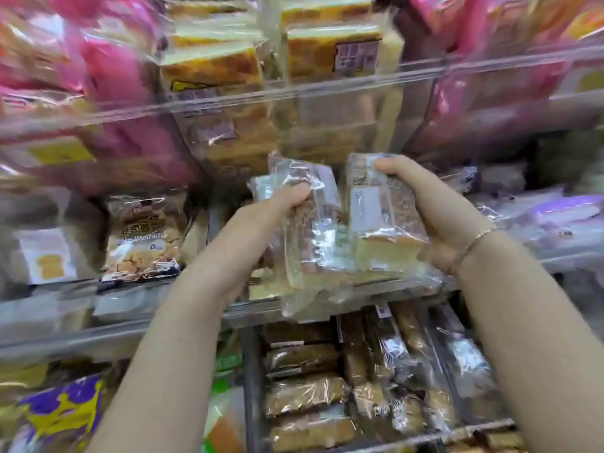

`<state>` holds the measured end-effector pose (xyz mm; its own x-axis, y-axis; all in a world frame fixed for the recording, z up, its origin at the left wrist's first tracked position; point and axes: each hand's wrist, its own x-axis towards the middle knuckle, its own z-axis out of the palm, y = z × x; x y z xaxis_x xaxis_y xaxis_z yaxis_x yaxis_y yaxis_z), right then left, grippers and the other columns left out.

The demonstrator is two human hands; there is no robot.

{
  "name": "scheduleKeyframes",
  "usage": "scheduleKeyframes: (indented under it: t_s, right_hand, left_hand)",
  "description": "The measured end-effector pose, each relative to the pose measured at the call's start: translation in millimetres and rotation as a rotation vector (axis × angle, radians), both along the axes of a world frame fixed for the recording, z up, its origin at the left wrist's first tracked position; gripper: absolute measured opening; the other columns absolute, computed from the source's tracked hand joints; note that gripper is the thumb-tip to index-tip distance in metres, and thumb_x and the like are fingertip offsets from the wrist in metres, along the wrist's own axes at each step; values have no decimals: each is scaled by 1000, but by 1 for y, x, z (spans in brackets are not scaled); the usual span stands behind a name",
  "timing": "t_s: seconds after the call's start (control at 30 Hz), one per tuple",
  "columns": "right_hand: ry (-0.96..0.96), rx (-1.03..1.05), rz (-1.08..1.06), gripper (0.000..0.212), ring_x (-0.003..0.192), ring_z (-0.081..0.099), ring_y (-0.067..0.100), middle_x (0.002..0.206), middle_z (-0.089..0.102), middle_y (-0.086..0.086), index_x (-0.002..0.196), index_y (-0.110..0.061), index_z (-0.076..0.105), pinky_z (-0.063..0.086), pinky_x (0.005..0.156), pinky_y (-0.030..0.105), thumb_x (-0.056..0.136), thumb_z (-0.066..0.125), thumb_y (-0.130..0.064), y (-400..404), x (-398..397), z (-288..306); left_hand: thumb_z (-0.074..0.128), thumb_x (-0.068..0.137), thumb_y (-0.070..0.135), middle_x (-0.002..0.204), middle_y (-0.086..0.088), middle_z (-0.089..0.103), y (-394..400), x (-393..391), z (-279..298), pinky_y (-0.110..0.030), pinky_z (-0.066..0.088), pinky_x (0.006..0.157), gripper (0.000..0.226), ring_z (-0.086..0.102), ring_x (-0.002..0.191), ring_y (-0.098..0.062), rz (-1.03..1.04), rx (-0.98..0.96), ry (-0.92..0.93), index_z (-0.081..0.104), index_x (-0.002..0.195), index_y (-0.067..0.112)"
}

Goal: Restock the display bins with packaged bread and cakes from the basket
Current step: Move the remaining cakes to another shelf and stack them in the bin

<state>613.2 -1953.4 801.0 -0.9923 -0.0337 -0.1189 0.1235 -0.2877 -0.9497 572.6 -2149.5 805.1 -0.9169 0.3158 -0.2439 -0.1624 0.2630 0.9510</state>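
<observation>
- A tiered display of clear-fronted bins is seen, and its middle shelf rail point(490, 261) is taken here as the landmark for every place given.
- Above the rail, the centre bin point(228, 103) is stacked with sliced cake packs point(330, 50), flanked by pink-wrapped packs point(108, 83) on the left.
- Below the rail, a lower bin point(510, 423) is filled with long wrapped bars point(307, 393) lying in rows.
- Left of the hands and just above the rail, a brown printed bag point(143, 237) is stood upright.
- Two clear-wrapped cake packs are held side by side just above the rail, touching or nearly so, with their long axes roughly upright and leaning slightly away.
- The left cake pack point(307, 230) is gripped by the left hand point(271, 220), thumb curled over its upper face.
- The right cake pack point(382, 217) is gripped by the right hand point(434, 217), thumb hooked over its top end; a bracelet point(474, 243) is worn at that wrist.
- The basket is not in view.
- The middle bin directly behind the packs is judged the likely target, though that cannot be told for certain; both hands are about equally near it.
- A forward push, top ends first, is judged to be what the coming move calls for.
</observation>
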Motion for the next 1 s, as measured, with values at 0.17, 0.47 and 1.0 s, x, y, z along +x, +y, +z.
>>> scheduleKeyframes:
  t_s: [0.17,0.47,1.0]
  right_hand:
    - [-178,553,-12,42,98,64,26,114,67,13,116,-16,60,48,93,38,83,60,-42,7,-42,6]
    - [-1,1509,-334,46,102,56,36,113,58,14,119,-16,50,40,77,37,82,59,-42,30,-48,23]
    - [38,255,-436,30,94,66,34,103,66,15,97,-17,56,54,82,53,73,72,-27,8,-40,10]
  left_hand:
    - [55,60,85,102,31,65,4,-8,-18,-20,44,81,55,59,94,10,-137,-241,55,67,98,47]
    - [22,69,92,150,-18,30,80,-25,-42,-51,33,102,93,30,134,-40,4,-855,495,40,140,33]
    - [43,95,51,116,16,64,39,-25,-44,-25,41,92,33,56,112,-6,243,116,313,67,110,34]
